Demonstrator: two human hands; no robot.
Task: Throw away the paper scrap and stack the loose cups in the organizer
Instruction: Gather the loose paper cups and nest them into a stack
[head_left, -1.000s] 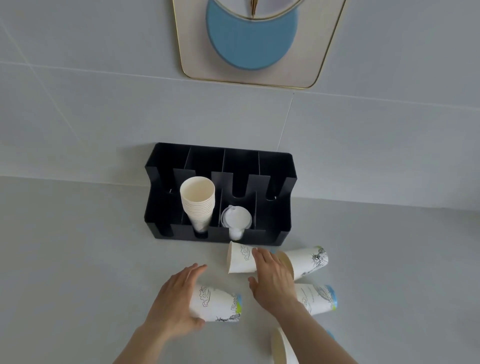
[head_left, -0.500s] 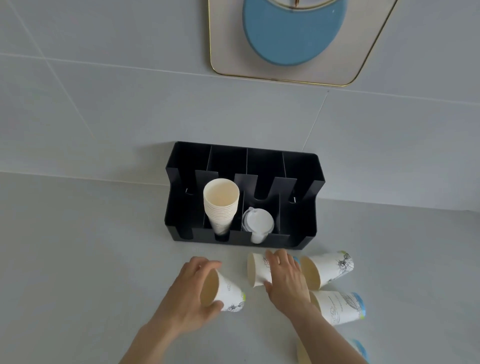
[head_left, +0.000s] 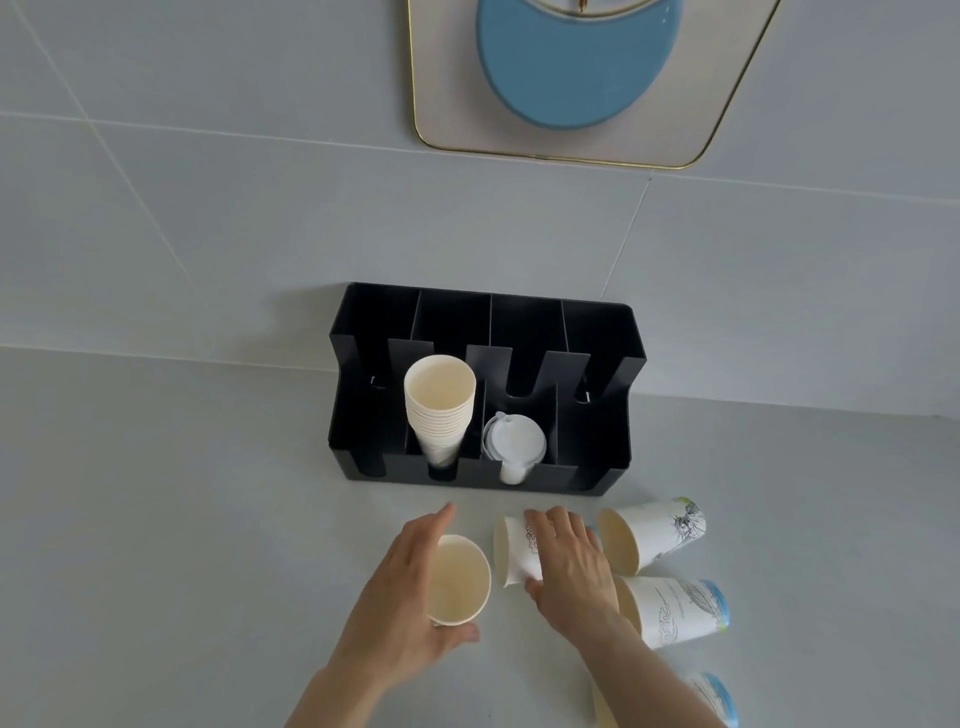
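Observation:
A black organizer (head_left: 602, 332) stands against the wall. Its second slot holds a stack of paper cups (head_left: 439, 405), and white lids (head_left: 514, 447) sit in the third. My left hand (head_left: 405, 597) grips one paper cup (head_left: 460, 579), turned with its mouth facing up toward me. My right hand (head_left: 569, 564) lies over a second cup (head_left: 514, 551), which rests on its side in front of the organizer. Three more printed cups lie on their sides to the right: one (head_left: 654, 532), another (head_left: 675, 610), and a third (head_left: 717, 699) partly hidden by my right forearm. No paper scrap is visible.
The grey counter (head_left: 182, 519) meets a tiled wall behind the organizer. A framed panel with a blue disc (head_left: 576, 67) hangs on the wall above. The organizer's first and fourth slots hold nothing visible.
My left hand has lifted its cup off the counter and turned it from lying on its side to mouth-up. My right hand has closed over the lying cup. The camera view shifted left.

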